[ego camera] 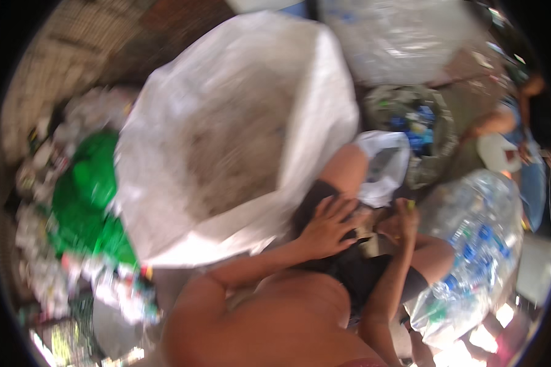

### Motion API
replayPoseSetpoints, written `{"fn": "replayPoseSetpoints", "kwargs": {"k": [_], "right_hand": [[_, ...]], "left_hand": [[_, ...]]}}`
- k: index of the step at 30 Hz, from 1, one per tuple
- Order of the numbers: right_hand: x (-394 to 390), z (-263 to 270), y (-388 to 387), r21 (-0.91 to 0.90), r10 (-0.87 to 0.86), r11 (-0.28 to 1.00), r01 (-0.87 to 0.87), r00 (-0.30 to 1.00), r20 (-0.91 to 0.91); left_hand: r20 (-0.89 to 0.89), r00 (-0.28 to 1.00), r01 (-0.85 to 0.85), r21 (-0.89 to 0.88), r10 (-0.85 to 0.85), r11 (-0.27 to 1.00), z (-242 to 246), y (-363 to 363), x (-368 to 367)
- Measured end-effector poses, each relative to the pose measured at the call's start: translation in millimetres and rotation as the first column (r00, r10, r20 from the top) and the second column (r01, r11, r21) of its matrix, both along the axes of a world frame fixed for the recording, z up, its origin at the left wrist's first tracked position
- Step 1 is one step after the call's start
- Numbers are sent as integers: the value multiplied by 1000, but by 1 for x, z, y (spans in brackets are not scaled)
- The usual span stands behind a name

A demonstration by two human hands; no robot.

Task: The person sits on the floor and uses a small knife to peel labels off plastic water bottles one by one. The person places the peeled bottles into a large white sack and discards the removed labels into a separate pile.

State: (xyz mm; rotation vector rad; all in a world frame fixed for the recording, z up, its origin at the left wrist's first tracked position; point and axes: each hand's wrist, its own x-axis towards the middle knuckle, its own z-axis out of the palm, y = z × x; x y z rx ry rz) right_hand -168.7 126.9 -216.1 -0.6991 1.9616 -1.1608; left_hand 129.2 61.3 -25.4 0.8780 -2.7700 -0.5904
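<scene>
My left hand [333, 227] is spread with its fingers apart, over my dark shorts by the raised knee, and holds nothing that shows. To its right, my right hand [407, 222] is closed around a small yellow-green thing [411, 204], too blurred to name. Just beyond my hands lies a small white plastic bag [402, 158] with its mouth open. A large white woven sack [323, 105] gapes wide in front of me on the left; its inside looks brownish and blurred. On my right, beside my leg, rests a clear plastic bag [477, 197] filled with plastic bottles [475, 250], several with blue caps.
A translucent bag [443, 119] holds blue bottle caps [422, 130]. Farther off lies a big clear bag [390, 41]. Green plastic bags [85, 188] and mixed plastic waste [39, 257] crowd the left. At the right, another person's arm [491, 124] is near a white container [491, 153].
</scene>
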Motion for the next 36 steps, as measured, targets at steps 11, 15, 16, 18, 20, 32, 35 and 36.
{"fn": "replayPoseSetpoints", "kwargs": {"k": [11,15,16,18,20,32,35,36], "right_hand": [[-32,159,105,-62,-194,977,202,974,115],[-38,237,153,-62,-277,957,282,958,80],[-33,248,162,-21,-271,962,272,962,31],[-48,246,169,-11,-295,955,295,955,25],[-53,235,167,7,-273,962,274,957,103],[-7,128,36,24,-173,983,181,887,428],[-1,112,0,109,56,987,-115,900,432],[3,113,-10,54,195,972,-230,909,369]], "left_hand": [[262,963,-44,-74,62,996,-74,-46,-94],[-379,922,-32,116,74,993,-114,-60,-96],[-433,894,-10,240,116,971,-113,-54,-86],[-555,761,61,578,337,814,-116,-49,-87],[-584,733,130,623,348,771,-100,-49,-89],[-742,625,-393,-566,-240,725,216,-47,120],[-662,748,-437,-555,-57,708,243,33,198],[-626,779,-420,-522,1,743,250,56,214]]}}
